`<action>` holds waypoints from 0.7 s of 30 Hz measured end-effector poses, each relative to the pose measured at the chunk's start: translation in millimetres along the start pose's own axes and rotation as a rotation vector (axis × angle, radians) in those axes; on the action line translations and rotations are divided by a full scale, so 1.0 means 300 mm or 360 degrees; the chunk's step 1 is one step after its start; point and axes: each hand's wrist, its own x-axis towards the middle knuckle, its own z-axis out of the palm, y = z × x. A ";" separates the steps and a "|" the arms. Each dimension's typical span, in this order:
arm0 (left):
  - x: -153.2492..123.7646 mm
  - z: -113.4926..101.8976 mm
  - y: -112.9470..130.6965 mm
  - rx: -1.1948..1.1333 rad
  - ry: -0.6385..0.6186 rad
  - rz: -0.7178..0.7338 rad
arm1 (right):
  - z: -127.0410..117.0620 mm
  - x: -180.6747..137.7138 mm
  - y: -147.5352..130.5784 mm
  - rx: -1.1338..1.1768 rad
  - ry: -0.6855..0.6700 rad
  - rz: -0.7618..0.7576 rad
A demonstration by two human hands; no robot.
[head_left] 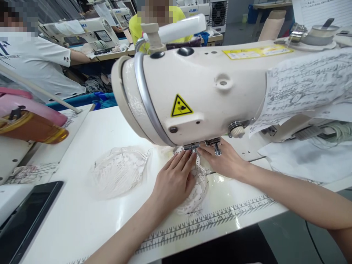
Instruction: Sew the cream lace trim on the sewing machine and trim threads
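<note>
Rows of other sewing machines (90, 35) fill the workshop behind, where we see one person in a white shirt (41, 62) and another in a yellow top (165, 22) at their own stations. Up close, the head of a cream sewing machine (203, 91) looms over a white worktop (82, 205), with a yellow warning sticker (180, 107) on its face.

Both our hands lie beneath it. The left hand (173, 181) rests flat on a white lace piece (196, 194), fingers stretched forward and pressing the lace down just short of the presser foot (192, 147). Its grip is open and closed round nothing. The right hand (222, 159) comes in from the other side, palm down, fingertips touching the same lace just beside the foot (its grip is likewise spread flat, holding nothing).

The lace piece lies on the worktop between the presser foot and the printed measuring tape (209, 220) along the near edge. We cannot tell how far its far end runs under the foot.

A second lace cup (119, 170) sits well apart to the left, with neither hand on it. Farther left we make out a dark tablet (24, 216) at the corner and an amber container (33, 128) lying beneath something pink. A patterned lace sheet (305, 88) drapes over the machine's arm on the right.
</note>
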 end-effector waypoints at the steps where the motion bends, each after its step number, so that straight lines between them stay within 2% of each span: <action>1: 0.000 0.001 0.000 -0.0003 -0.0013 -0.0006 | -0.004 0.002 0.000 -0.0006 0.0028 0.0000; 6: 0.010 -0.008 -0.001 -0.0031 -0.0036 -0.0003 | -0.025 0.005 -0.003 0.0051 0.0137 -0.0014; 9: 0.014 -0.058 0.005 -0.0013 0.0009 0.0060 | -0.035 0.004 -0.002 0.0200 0.0150 -0.0135; 13: -0.032 -0.150 0.027 -0.0048 0.0068 0.0502 | -0.041 0.000 0.008 0.0375 0.0044 -0.0445; 15: -0.081 -0.174 0.046 0.0050 0.0038 0.0745 | -0.041 -0.002 0.014 0.0424 -0.0070 -0.0547; 17: -0.132 -0.178 0.067 0.0197 0.0011 0.0866 | -0.042 -0.005 0.019 0.0455 -0.0144 -0.0561; 19: -0.169 -0.176 0.085 0.0245 0.0031 0.0825 | -0.044 -0.006 0.024 0.0501 -0.0187 -0.0546; 21: -0.180 -0.186 0.092 0.0116 0.0042 0.0559 | -0.046 -0.006 0.029 0.0589 -0.0230 -0.0566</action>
